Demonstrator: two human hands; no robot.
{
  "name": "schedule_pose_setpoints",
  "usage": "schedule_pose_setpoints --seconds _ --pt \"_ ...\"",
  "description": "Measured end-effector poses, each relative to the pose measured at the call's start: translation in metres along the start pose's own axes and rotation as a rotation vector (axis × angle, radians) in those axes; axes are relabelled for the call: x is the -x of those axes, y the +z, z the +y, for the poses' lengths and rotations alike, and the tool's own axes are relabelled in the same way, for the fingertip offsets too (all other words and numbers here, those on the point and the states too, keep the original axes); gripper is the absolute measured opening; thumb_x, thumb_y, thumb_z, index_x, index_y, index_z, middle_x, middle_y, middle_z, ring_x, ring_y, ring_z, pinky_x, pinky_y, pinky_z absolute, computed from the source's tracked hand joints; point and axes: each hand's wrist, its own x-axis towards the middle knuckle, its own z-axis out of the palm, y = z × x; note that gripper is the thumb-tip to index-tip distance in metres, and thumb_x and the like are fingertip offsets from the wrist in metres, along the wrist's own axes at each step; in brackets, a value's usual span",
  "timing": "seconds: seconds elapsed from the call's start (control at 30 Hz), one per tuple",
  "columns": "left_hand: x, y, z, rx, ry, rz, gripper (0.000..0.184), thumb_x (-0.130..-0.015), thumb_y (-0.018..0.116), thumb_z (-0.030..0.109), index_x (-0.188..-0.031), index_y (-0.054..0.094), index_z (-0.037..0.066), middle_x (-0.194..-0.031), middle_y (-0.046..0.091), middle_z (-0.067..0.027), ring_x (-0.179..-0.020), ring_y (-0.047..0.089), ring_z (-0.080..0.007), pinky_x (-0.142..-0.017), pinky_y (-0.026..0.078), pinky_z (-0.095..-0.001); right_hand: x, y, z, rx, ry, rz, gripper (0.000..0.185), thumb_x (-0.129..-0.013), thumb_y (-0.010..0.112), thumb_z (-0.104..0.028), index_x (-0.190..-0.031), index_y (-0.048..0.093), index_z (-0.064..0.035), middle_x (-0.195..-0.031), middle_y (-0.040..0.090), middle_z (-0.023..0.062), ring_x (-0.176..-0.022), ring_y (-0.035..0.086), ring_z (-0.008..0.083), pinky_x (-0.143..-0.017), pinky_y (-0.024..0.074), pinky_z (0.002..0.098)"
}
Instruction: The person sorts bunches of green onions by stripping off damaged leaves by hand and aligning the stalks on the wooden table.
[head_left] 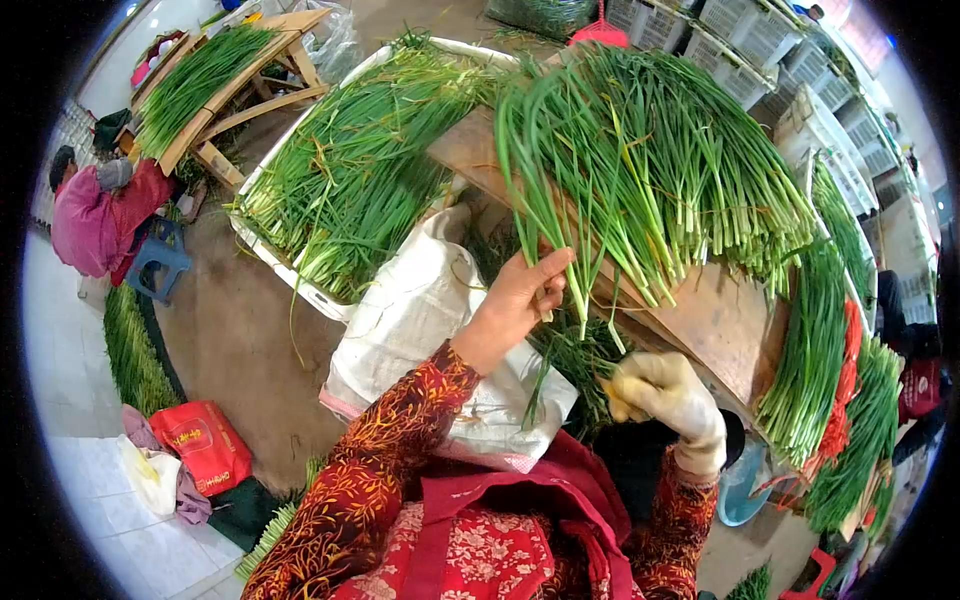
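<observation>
My bare left hand is closed round a few green stalks, their pale ends pointing down toward me and their leaves reaching up over the board. To its lower right, my right hand wears a whitish glove, fingers curled together; what they hold, if anything, is too small to name. Beyond both hands, a thick heap of green stalks lies on a wooden board. Dark loose leaves hang below the board's near edge, between my hands. A white sack covers my lap under the left forearm.
A white crate full of greens stands left of the board. Bundled stalks lie at the right, beside red ties. A person sits at the upper left near a blue stool. A blue basin is at lower right.
</observation>
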Motion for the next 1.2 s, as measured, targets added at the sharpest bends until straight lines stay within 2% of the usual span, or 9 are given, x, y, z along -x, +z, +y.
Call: schedule_pose_setpoints --seconds 0.1,0.13,0.23,0.73,0.93,1.03,1.07,1.1,1.2 --pt "0.007 0.009 0.001 -0.034 -0.040 0.002 0.021 -0.080 0.066 0.020 -0.095 0.055 0.009 -0.071 0.049 0.0054 -0.055 0.044 -0.0019 -0.041 0.033 -0.0176 0.012 -0.007 0.013 -0.419 -0.387 0.085 0.021 -0.081 0.059 -0.018 -0.071 0.058 0.0005 -0.062 0.057 0.0040 -0.047 0.045 0.0073 -0.044 0.0350 0.0211" --pt "0.007 0.005 -0.006 -0.094 -0.115 0.001 0.021 -0.080 0.066 0.020 -0.093 0.055 0.008 -0.070 0.050 0.0061 -0.057 0.046 -0.0020 -0.044 0.035 -0.0174 0.002 -0.002 -0.003 -0.384 -0.274 0.269 0.021 -0.080 0.061 -0.018 -0.072 0.056 0.0003 -0.064 0.058 0.0045 -0.048 0.043 0.0069 -0.044 0.0331 0.0200" --pt "0.012 0.021 -0.019 -0.156 -0.176 0.011 0.017 -0.082 0.063 0.020 -0.092 0.055 0.008 -0.071 0.051 0.0069 -0.058 0.049 -0.0033 -0.046 0.037 -0.0165 -0.041 0.008 -0.004 0.249 -0.266 0.567 0.024 -0.078 0.066 -0.022 -0.084 0.059 -0.0002 -0.071 0.060 0.0053 -0.061 0.052 0.0111 -0.055 0.0419 0.0240" --pt "0.020 0.028 -0.015 -0.180 -0.101 -0.034 0.037 -0.084 0.060 0.026 -0.117 0.052 0.012 -0.078 0.050 0.0092 -0.059 0.043 -0.0018 -0.044 0.031 -0.0167 -0.065 0.025 0.021 -0.083 -0.232 0.546 0.015 -0.082 0.061 -0.013 -0.089 0.057 -0.0004 -0.070 0.059 0.0014 -0.061 0.050 0.0055 -0.056 0.0424 0.0202" --pt "0.017 0.028 0.002 -0.131 0.016 0.081 0.036 -0.083 0.061 0.028 -0.115 0.053 0.012 -0.075 0.048 0.0081 -0.059 0.044 -0.0019 -0.044 0.033 -0.0169 -0.046 0.029 0.013 -0.245 -0.482 0.645 0.008 -0.080 0.060 -0.008 -0.084 0.055 -0.0023 -0.074 0.059 0.0007 -0.065 0.050 0.0041 -0.060 0.0412 0.0186" --pt "0.017 0.026 0.000 -0.139 0.003 0.006 0.034 -0.083 0.061 0.027 -0.113 0.054 0.011 -0.074 0.048 0.0081 -0.059 0.044 -0.0020 -0.043 0.032 -0.0166 -0.043 0.024 0.002 -0.130 -0.244 0.679 0.013 -0.079 0.063 -0.010 -0.086 0.056 -0.0017 -0.074 0.059 0.0011 -0.065 0.050 0.0044 -0.059 0.0414 0.0192" --pt "0.019 0.027 -0.005 -0.170 -0.017 -0.012 0.033 -0.083 0.061 0.026 -0.112 0.054 0.011 -0.074 0.048 0.0080 -0.059 0.044 -0.0019 -0.043 0.032 -0.0165 -0.059 0.029 0.007 0.068 -0.499 0.755 0.016 -0.078 0.064 -0.011 -0.089 0.057 -0.0017 -0.072 0.059 0.0009 -0.063 0.050 0.0052 -0.056 0.0405 0.0189" --pt "0.021 0.029 -0.009 -0.174 -0.019 -0.018 0.033 -0.083 0.061 0.026 -0.112 0.054 0.011 -0.074 0.048 0.0080 -0.059 0.044 -0.0019 -0.043 0.032 -0.0165 -0.056 0.029 0.004 0.002 -0.307 0.626 0.018 -0.078 0.065 -0.011 -0.091 0.057 -0.0014 -0.072 0.058 0.0012 -0.061 0.050 0.0060 -0.054 0.0408 0.0197" --pt "0.027 0.035 -0.009 -0.208 -0.041 0.010 0.034 -0.083 0.061 0.026 -0.113 0.053 0.011 -0.077 0.049 0.0078 -0.060 0.044 -0.0017 -0.043 0.031 -0.0165 -0.062 0.030 0.013 -0.107 -0.247 0.584 0.018 -0.078 0.065 -0.010 -0.091 0.057 -0.0013 -0.072 0.058 0.0016 -0.061 0.051 0.0063 -0.054 0.0416 0.0206"
